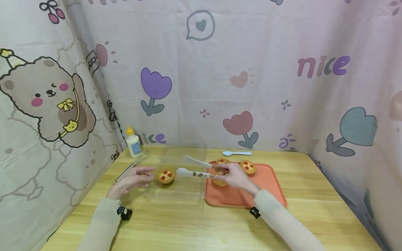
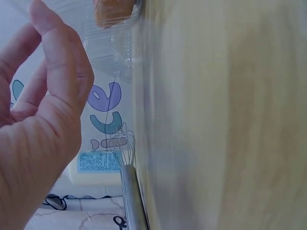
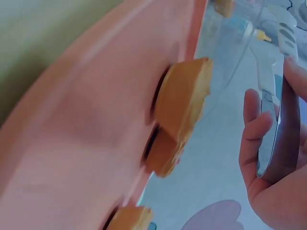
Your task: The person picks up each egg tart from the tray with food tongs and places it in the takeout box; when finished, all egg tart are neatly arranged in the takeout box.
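Note:
My right hand [image 1: 233, 176] grips a pair of metal tongs [image 3: 288, 129] with white tips. The tips are spread, pointing left over the clear plastic box [image 1: 188, 199], with nothing between them. One small tart [image 1: 165, 176] with red and yellow topping sits in the box, left of the tips. Beside it my left hand [image 1: 133, 179] hovers at the box's left side, fingers loosely bent and holding nothing. Under and behind my right hand, the orange tray [image 1: 242, 200] bears more tarts [image 1: 248, 167]; the hand partly covers two of them in the head view.
A whisk [image 1: 127, 170] lies left of the box, just past my left hand. Behind it stands a white glue bottle [image 1: 134, 146] with a yellow cap. A pale spoon [image 1: 237, 153] lies behind the tray. Printed curtains hang around the wooden table [image 1: 176, 230].

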The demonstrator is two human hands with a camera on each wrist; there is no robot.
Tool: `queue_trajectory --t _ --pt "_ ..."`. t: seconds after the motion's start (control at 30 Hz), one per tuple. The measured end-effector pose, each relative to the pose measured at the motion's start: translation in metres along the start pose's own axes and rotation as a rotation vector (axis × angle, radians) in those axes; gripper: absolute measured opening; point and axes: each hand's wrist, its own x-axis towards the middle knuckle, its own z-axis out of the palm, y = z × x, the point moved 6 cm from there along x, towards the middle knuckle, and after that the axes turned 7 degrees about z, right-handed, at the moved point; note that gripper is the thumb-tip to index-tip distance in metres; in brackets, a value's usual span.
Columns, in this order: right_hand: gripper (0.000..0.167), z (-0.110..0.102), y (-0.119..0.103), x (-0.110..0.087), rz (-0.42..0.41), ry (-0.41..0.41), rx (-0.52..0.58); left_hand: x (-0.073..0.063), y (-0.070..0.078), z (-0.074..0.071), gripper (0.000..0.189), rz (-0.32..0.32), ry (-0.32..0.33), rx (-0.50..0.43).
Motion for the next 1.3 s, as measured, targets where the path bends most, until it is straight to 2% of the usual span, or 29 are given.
queue_trajectory --t 0.13,0.27,0.53,0.87,1.03,1.3 --pt "0.035 -0.009 0.009 -0.005 0.019 0.008 0.021 0.001 0.002 0.001 0.059 0.008 -0.013 -0.019" --pt "0.044 -0.019 0.020 -0.009 0.032 0.008 0.044 0.002 0.003 0.000 0.058 0.005 -0.014 -0.024" --pt "0.047 -0.042 0.032 -0.016 -0.016 -0.015 0.017 0.000 0.001 -0.003 0.059 0.005 -0.008 -0.029" --pt "0.052 -0.069 0.058 -0.029 0.049 0.022 -0.051 0.001 0.004 -0.002 0.059 0.015 -0.022 -0.029" --pt "0.055 -0.077 0.072 -0.034 0.073 -0.004 -0.049 0.003 0.004 -0.002 0.058 0.021 -0.030 -0.018" --pt "0.045 -0.088 0.076 -0.044 0.061 -0.026 -0.090 0.003 0.003 0.000 0.058 0.009 -0.017 -0.017"
